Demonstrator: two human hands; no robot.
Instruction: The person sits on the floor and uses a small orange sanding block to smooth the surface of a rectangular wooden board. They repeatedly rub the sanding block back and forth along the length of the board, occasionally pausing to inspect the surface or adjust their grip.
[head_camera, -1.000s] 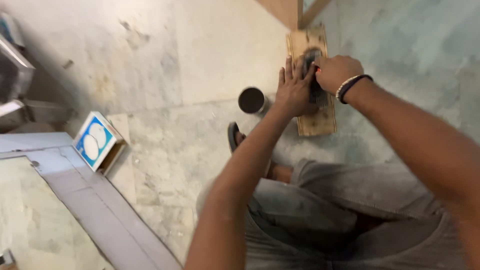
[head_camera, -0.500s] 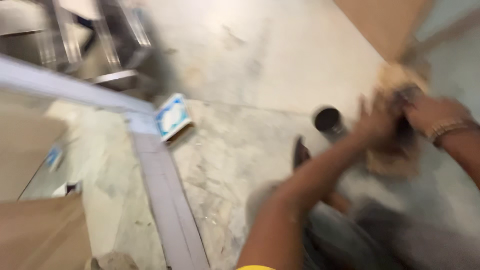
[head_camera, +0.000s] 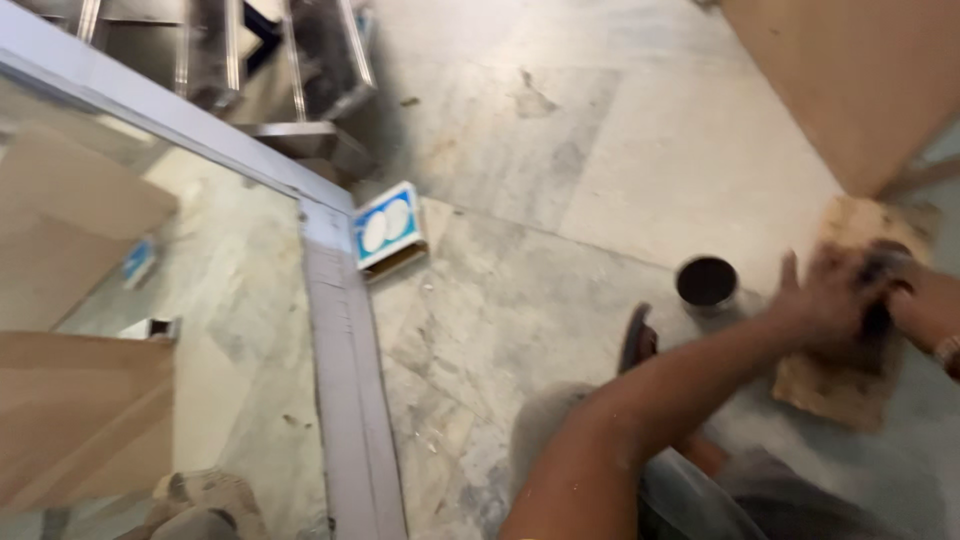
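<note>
From my remote seat I look down on a marble floor (head_camera: 560, 170), where the person I am watching works at the far right of the frame. The left hand (head_camera: 822, 300) lies flat with fingers spread on a stained piece of cardboard (head_camera: 838, 385) — pressing on it, gripping nothing. The right hand (head_camera: 915, 300) meets it from the edge of the picture, a bracelet (head_camera: 945, 352) at the wrist; its fingers seem curled over something dark between the two hands, but motion blur hides it, and I cannot tell whether that grip is closed on anything. The cardboard sits on the floor just below the corner of a brown board (head_camera: 860, 80).

A small round tin (head_camera: 707, 283) with dark contents stands open on the floor just left of the left hand, close but apart from it. Near the left forearm, a dark sandal (head_camera: 637, 340) shows above the person's knee.

Farther left, a small blue-and-white box (head_camera: 387, 232) lies tilted on the floor — touching the end of a grey metal frame (head_camera: 345, 380) that borders a glass pane (head_camera: 150, 330). Metal legs (head_camera: 320, 60) stand at the top of the frame.
</note>
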